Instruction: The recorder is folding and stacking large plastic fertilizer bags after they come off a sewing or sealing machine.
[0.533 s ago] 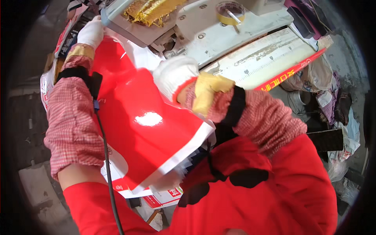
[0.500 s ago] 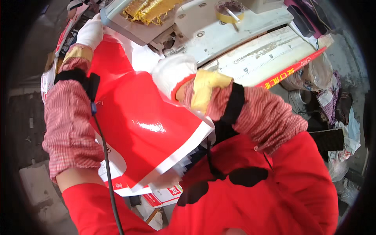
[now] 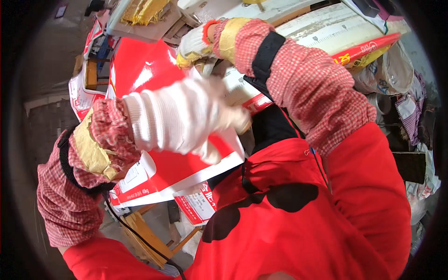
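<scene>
A glossy red sheet with a white border [image 3: 175,163] drapes in front of me, its far part reaching up to the pale machine body [image 3: 140,21]. Over its middle hovers my left hand [image 3: 182,116] in a ribbed white glove, blurred by motion, thumb and fingers apart, nothing visible in it. At the sheet's upper right edge, close beside the machine, is my right hand [image 3: 193,46], in a white glove with yellow fingertips. Its fingers are bent down at the edge; what they grip, if anything, is hidden.
A worn pale board with a red edge [image 3: 312,28] runs off to the right. Yellow frayed cloth [image 3: 144,11] lies on the machine. Printed sheets [image 3: 86,93] hang at the left. Below stands a wooden frame [image 3: 147,238]. Plastic bags [image 3: 392,70] and cloths crowd the right side.
My left hand has left the sheet's far left corner and swung right and nearer, over its middle. My right hand has moved farther away to the sheet's upper edge. The camera's view has shifted.
</scene>
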`<state>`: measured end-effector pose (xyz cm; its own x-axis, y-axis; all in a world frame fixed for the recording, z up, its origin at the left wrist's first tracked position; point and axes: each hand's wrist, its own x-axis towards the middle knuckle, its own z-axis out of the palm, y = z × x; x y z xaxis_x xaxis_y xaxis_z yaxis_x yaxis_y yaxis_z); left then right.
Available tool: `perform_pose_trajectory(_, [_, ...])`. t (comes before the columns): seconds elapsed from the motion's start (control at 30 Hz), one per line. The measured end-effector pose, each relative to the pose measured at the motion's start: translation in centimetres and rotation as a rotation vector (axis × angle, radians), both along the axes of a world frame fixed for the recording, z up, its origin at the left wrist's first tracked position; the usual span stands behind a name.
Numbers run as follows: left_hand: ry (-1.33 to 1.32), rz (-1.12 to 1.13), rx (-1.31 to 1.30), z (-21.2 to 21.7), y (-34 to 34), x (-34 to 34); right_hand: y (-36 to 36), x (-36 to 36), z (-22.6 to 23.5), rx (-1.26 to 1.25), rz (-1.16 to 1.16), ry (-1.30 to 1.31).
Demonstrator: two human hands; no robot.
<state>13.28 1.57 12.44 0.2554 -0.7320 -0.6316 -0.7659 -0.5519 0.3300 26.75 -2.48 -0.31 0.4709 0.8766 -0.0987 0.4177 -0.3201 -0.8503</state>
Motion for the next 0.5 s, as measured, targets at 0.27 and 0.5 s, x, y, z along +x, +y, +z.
perform_pose_trajectory(0.27, [0.051,0.641,0.665,8.1,-1.2,2.2,-2.3,-2.1,-0.2,0.231,-0.055,-0.432])
perform_pose_trajectory(0.5, [0.081,0.079,0.891,9.8,0.0,-4.2,-2.1,-1.1,0.2,0.104,0.138,-0.338])
